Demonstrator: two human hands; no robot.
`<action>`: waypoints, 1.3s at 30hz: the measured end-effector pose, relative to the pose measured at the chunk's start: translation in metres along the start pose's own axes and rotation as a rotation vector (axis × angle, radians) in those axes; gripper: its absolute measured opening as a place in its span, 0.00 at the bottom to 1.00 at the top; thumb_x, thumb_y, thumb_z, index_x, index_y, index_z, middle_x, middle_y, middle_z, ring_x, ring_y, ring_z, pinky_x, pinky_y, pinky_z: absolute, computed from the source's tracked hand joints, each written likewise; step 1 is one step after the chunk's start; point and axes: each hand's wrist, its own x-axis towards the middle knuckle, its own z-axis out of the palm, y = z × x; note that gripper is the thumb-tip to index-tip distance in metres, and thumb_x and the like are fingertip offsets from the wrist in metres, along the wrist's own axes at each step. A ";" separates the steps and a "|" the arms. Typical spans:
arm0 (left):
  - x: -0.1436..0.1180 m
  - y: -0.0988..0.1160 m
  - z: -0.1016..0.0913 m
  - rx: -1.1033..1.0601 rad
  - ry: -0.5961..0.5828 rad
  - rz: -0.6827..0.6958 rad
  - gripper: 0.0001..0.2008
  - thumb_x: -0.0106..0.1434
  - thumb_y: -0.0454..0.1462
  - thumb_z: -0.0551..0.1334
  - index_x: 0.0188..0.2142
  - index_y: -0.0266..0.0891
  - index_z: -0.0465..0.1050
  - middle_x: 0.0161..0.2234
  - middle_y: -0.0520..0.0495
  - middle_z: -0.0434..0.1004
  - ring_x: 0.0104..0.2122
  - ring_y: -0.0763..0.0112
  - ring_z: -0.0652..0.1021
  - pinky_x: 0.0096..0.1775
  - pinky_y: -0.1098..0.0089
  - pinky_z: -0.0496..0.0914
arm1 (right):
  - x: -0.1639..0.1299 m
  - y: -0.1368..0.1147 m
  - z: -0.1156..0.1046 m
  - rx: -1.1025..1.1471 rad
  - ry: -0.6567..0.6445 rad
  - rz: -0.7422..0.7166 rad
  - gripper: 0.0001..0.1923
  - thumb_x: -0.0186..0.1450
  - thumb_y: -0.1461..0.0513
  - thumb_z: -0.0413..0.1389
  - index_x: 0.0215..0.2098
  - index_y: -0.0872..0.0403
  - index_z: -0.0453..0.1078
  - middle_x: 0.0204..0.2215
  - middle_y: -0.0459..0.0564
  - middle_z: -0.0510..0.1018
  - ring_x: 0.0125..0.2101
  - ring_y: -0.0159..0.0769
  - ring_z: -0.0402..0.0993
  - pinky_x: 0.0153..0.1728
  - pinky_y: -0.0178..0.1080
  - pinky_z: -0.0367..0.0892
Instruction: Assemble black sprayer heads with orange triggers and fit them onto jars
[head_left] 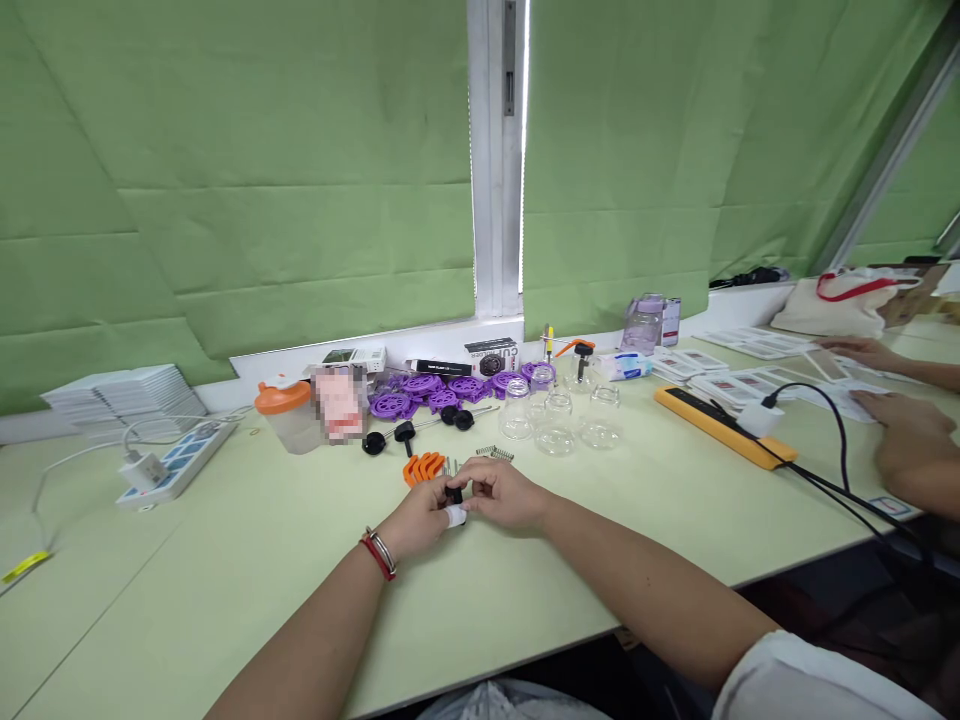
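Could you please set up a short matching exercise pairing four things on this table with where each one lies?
Things:
1. white power strip with blue sockets
2. long yellow bar-shaped device
3. purple round plastic parts
4. small black part

Places:
A. far side of the table, under the window frame
B. between the person's left hand and right hand
C. left part of the table, beside a stack of white cards
D. right of the clear glass cups, with a white plug on it

Pairs: 1-C, 2-D, 3-A, 4-B
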 end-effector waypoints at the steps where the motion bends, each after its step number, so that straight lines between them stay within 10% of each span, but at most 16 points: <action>1: -0.001 0.002 -0.001 -0.031 -0.026 -0.027 0.13 0.55 0.44 0.61 0.35 0.37 0.67 0.24 0.55 0.61 0.23 0.76 0.62 0.26 0.72 0.59 | 0.000 -0.001 0.001 -0.018 -0.002 0.006 0.17 0.55 0.67 0.59 0.43 0.52 0.73 0.35 0.47 0.71 0.24 0.25 0.63 0.28 0.33 0.62; 14: -0.011 -0.001 -0.020 -0.150 -0.157 -0.266 0.13 0.50 0.38 0.63 0.33 0.40 0.62 0.21 0.55 0.66 0.18 0.72 0.69 0.22 0.70 0.63 | -0.001 -0.007 0.017 -0.190 -0.126 0.109 0.11 0.58 0.66 0.56 0.40 0.55 0.75 0.30 0.47 0.77 0.27 0.30 0.69 0.31 0.32 0.63; 23: -0.010 -0.011 -0.028 0.044 -0.158 -0.119 0.06 0.52 0.38 0.60 0.26 0.37 0.66 0.21 0.54 0.61 0.21 0.77 0.61 0.24 0.74 0.56 | 0.002 -0.013 0.019 -0.372 -0.206 -0.022 0.09 0.59 0.65 0.57 0.37 0.54 0.76 0.32 0.50 0.77 0.33 0.33 0.71 0.36 0.34 0.64; 31: -0.012 -0.015 -0.034 0.127 -0.144 -0.135 0.06 0.51 0.38 0.59 0.27 0.38 0.69 0.23 0.52 0.65 0.22 0.74 0.63 0.25 0.73 0.57 | 0.002 0.001 -0.026 -0.465 0.099 0.282 0.07 0.57 0.64 0.58 0.33 0.53 0.76 0.26 0.47 0.75 0.23 0.29 0.65 0.25 0.32 0.57; 39: -0.011 -0.016 -0.034 0.090 -0.136 -0.139 0.07 0.49 0.39 0.61 0.28 0.38 0.71 0.23 0.51 0.67 0.22 0.73 0.65 0.26 0.72 0.59 | -0.001 -0.001 -0.040 -0.595 -0.009 0.371 0.03 0.51 0.62 0.62 0.26 0.51 0.77 0.24 0.46 0.77 0.23 0.31 0.66 0.22 0.32 0.51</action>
